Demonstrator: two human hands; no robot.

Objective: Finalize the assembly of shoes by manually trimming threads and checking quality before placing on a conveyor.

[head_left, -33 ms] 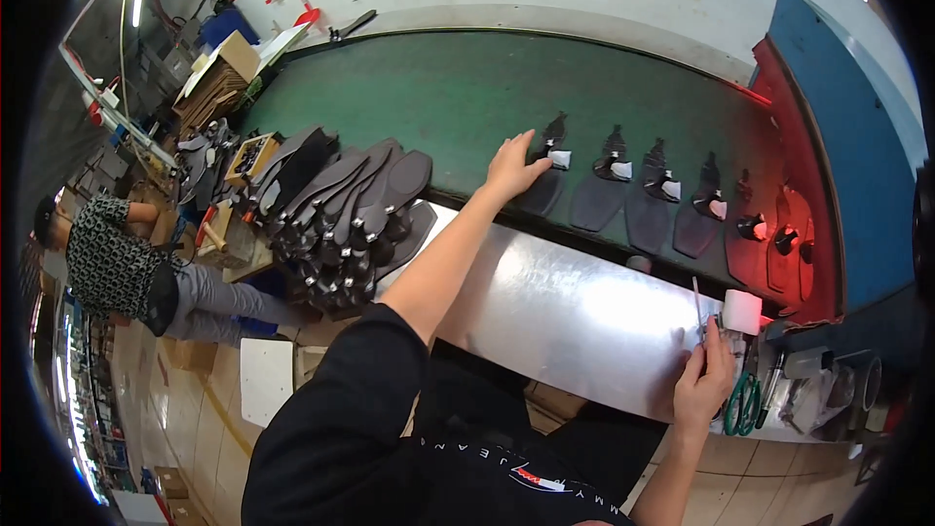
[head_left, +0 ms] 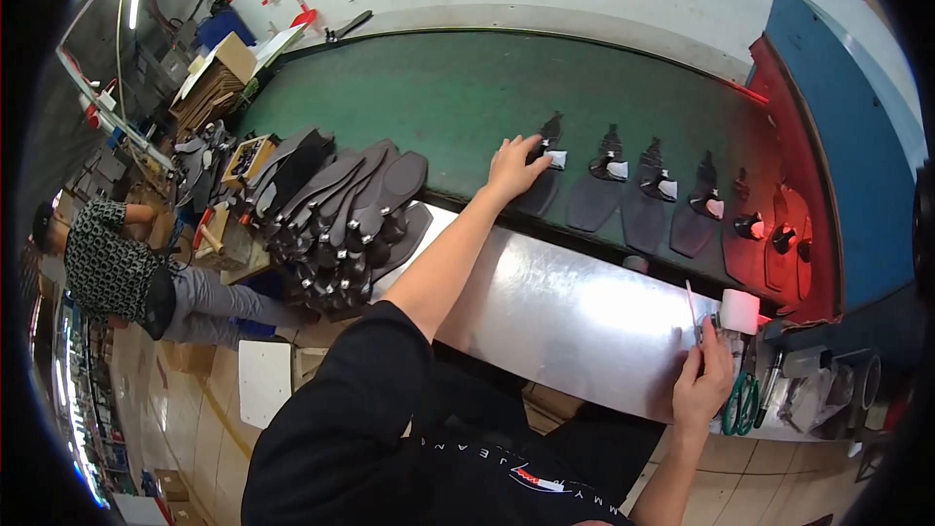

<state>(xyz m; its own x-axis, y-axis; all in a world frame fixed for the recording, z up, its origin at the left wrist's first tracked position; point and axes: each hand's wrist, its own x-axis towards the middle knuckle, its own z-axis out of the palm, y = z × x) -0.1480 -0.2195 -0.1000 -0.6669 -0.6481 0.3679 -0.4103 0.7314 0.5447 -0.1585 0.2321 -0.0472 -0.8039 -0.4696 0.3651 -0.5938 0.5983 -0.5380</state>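
Observation:
My left hand (head_left: pixel 514 168) reaches out over the green conveyor belt (head_left: pixel 438 97) and its fingers close on the top end of a dark sole-shaped piece (head_left: pixel 539 193). This piece is the leftmost of a row of similar pieces (head_left: pixel 643 205), each with a small clip-like part on top. My right hand (head_left: pixel 703 380) rests at the right end of the shiny metal bench (head_left: pixel 565 307). It pinches a thin stick (head_left: pixel 691 304) that points up beside a small white cup (head_left: pixel 738 310).
A fanned pile of dark sole pieces (head_left: pixel 336 209) lies at the bench's left end. Red light falls on the belt's right end (head_left: pixel 779 234). Green-handled scissors (head_left: pixel 742 404) and small tools lie by my right hand. Another person (head_left: pixel 107 263) bends over at far left, near cardboard boxes (head_left: pixel 219 68).

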